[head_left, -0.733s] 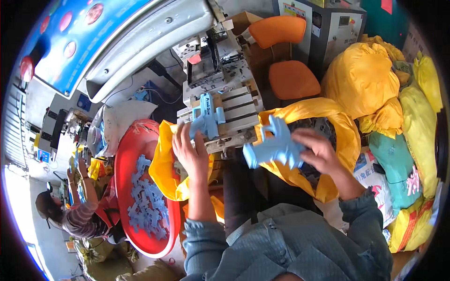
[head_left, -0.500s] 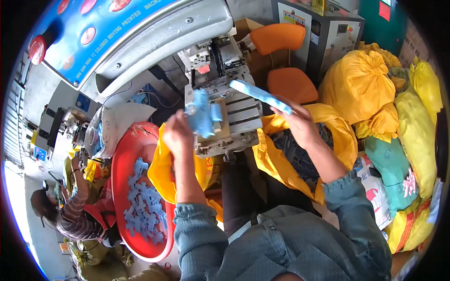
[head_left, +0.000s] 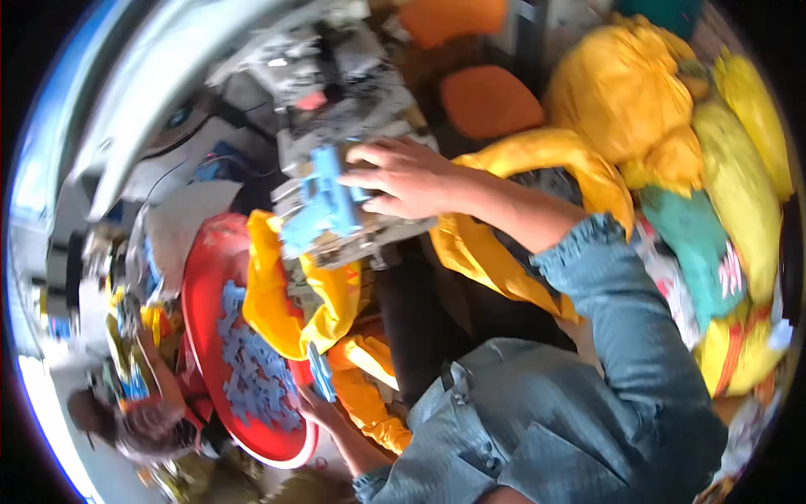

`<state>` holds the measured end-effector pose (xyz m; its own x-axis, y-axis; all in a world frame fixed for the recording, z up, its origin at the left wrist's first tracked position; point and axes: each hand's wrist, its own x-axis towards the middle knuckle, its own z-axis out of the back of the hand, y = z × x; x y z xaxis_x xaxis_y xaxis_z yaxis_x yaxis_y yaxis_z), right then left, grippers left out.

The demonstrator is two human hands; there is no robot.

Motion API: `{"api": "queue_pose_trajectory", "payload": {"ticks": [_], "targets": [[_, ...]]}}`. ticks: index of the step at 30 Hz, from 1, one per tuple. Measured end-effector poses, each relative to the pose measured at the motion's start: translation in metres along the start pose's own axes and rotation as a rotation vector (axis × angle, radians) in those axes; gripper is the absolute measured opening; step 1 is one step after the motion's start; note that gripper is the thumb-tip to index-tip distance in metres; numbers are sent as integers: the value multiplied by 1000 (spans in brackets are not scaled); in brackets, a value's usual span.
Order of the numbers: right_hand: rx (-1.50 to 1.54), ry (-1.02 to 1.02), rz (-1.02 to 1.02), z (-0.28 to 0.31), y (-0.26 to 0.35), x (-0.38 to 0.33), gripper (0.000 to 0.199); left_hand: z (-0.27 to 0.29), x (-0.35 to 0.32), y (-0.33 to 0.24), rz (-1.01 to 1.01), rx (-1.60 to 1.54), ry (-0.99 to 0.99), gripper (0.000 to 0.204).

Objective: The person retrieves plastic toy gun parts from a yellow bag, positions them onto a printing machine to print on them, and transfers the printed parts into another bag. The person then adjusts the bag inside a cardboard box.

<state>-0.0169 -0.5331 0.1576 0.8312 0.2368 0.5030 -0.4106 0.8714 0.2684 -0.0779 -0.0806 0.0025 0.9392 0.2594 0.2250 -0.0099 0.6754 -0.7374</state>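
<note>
At the metal bed of a machine (head_left: 382, 239), my right hand (head_left: 407, 178) reaches in from the right. Its fingers and thumb close at the edge of a light-blue moulded plastic piece (head_left: 329, 189); motion blur softens the exact contact. More of the same blue lies on the bed beside it. Low on the left, my left hand (head_left: 323, 410) is by the rim of a red tub (head_left: 206, 290), closed on another light-blue plastic piece (head_left: 319, 372) that stands up from the fingers. Inside the tub are many loose blue pieces (head_left: 256, 374).
A yellow sack (head_left: 273, 294) hangs open between tub and machine. Another open yellow sack (head_left: 470, 260) with dark contents stands right of my legs. Behind are an orange chair (head_left: 491, 101) and full sacks (head_left: 625, 92). A person (head_left: 138, 420) works at far left.
My left hand has gone from the machine bed down to the tub. My right hand has moved left, from above the right sack to the bed. The view has shifted and blurred.
</note>
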Motion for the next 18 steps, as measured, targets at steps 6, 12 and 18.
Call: {"api": "queue_pose_trajectory", "payload": {"ticks": [6, 12, 18], "targets": [[465, -265, -266, 26, -60, -106, 22, -14, -28, 62, 112, 153, 50, 36], [548, 455, -1101, -69, -135, -227, 30, -46, -14, 52, 66, 260, 258, 30], [451, -55, -1311, -220, -217, -236, 45, -57, -25, 28, -424, 761, 464, 22]]}}
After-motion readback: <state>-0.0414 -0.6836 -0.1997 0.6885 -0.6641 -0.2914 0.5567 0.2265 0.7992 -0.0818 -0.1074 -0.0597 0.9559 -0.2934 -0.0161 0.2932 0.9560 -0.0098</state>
